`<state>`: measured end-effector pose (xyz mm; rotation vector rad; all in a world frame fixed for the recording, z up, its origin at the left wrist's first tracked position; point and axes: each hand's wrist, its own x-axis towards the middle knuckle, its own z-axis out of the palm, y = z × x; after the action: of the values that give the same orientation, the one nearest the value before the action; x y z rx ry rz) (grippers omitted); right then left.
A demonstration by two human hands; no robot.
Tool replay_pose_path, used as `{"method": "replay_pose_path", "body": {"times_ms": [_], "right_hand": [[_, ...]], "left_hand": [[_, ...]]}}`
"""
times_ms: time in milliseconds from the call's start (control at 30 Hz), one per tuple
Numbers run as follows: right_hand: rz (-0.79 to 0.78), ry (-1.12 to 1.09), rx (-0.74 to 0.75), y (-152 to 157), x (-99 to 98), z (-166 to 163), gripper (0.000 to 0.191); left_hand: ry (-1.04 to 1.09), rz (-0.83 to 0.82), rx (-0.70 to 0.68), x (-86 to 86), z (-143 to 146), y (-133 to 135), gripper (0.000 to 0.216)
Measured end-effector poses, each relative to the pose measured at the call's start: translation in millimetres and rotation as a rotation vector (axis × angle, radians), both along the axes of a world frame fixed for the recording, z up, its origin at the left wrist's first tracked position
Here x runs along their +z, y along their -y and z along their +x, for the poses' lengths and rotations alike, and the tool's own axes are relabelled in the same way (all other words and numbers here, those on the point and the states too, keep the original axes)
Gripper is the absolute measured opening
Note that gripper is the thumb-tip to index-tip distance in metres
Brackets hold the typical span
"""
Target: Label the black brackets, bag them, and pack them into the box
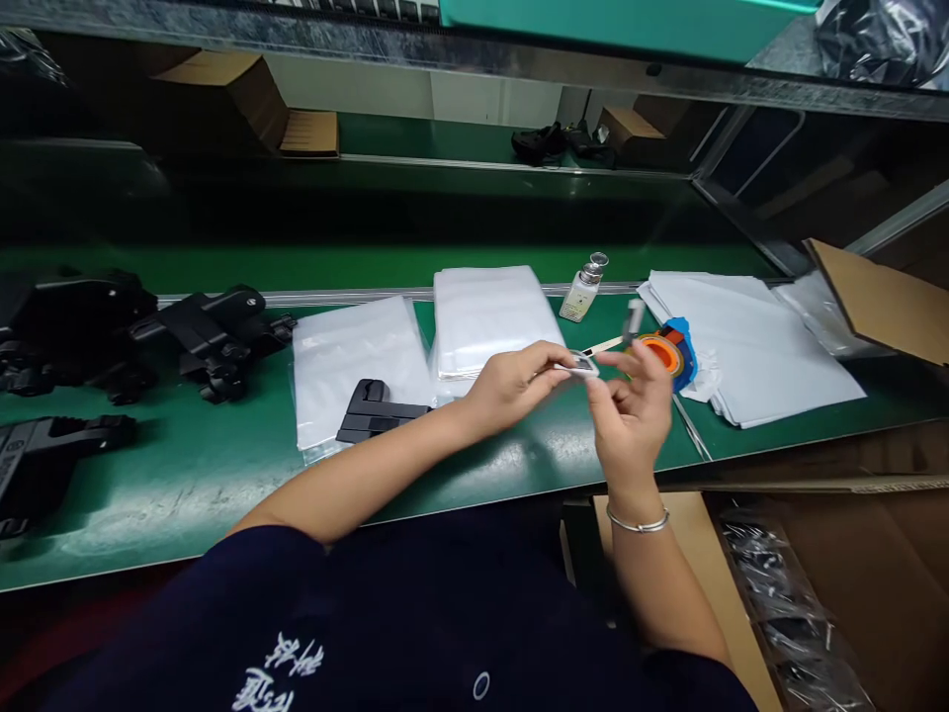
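My left hand [519,381] is closed in a pinch on a small flat piece with a white frame [585,365] and a dark middle. Beside it, my right hand [634,410] is raised with curled fingers, its thumb and forefinger near the piece's right edge. A blurred pale object [633,318] sticks up behind the right fingers; it seems to be held there, but its kind is unclear. Just beyond that hand lie rolls of orange and blue tape [676,354]. A black plastic part [375,413] rests by my left forearm on a stack of clear bags [348,346].
Another bag stack [493,316] lies mid-bench, with a pump bottle [583,289] behind. White sheets [763,346] and tweezers [693,430] are at right. Black devices [215,341] stand at left. A metal shelf [356,40] crosses overhead. An open carton [852,583] sits below right.
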<state>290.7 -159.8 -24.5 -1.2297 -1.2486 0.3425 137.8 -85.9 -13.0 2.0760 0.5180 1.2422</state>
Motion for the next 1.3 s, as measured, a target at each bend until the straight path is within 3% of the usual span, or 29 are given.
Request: {"method": "replay_pose_path", "body": {"times_ms": [100,167,233,400,500,633,733,867,933,1000,1067,1167,1233,1300], "right_hand": [[0.104,-0.126,0.042,7.1,16.6,5.2,0.063],[0.053,-0.238,0.107,13.0,13.5,10.2,0.067],[-0.084,-0.335,0.101,18.5,-2.4,15.6,0.070],[-0.503,-0.531,-0.028,28.5,-62.9,23.4,0.079],[-0.511,-0.683,-0.024,28.0,-85.9,23.4,0.074],[-0.500,-0.547,-0.111,20.4,-97.5,27.8,0.094],[-0.506,-0.297,-0.227,19.1,-101.7,40.8,0.099],[-0.484,-0.014,-0.416,28.8,-111.0,72.6,0.096],[-0.475,0.138,-0.443,35.0,-114.5,87.1,0.093],[-0.430,0.321,-0.463,38.3,-112.0,93.2,0.088],[-0.318,0.458,-0.496,36.8,-101.0,86.9,0.078],[-0.139,0.374,-0.450,27.2,-72.5,52.8,0.049],[-0.106,0.176,-0.290,18.0,-54.9,18.2,0.025],[-0.172,0.003,-0.059,7.3,-46.5,-20.2,0.015]], "left_hand": [[0.174,0.554,-0.112,12.7,10.4,-4.9,0.014],[0.212,0.681,-0.177,6.3,15.9,-2.8,0.018],[0.134,0.593,-0.196,-12.9,20.4,2.5,0.020],[-0.233,0.014,-0.158,-73.1,24.8,24.7,0.023],[-0.341,-0.253,-0.174,-95.2,26.5,37.4,0.026],[-0.441,-0.275,-0.237,-109.8,31.6,48.5,0.037],[-0.592,-0.256,-0.252,-103.0,26.2,54.5,0.034],[-0.688,-0.316,-0.197,-68.6,-24.4,44.5,0.030],[-0.651,-0.311,-0.006,-53.8,-72.1,25.8,0.034],[-0.631,-0.320,0.287,-49.8,-128.5,3.6,0.040],[-0.638,-0.313,0.453,-58.3,-183.0,-12.3,0.042],[-0.679,-0.410,0.437,-86.6,-234.7,-12.6,0.051],[-0.665,-0.461,0.423,-106.1,-241.2,-0.3,0.060],[-0.634,-0.440,0.423,-118.4,-230.1,16.0,0.066]]}}
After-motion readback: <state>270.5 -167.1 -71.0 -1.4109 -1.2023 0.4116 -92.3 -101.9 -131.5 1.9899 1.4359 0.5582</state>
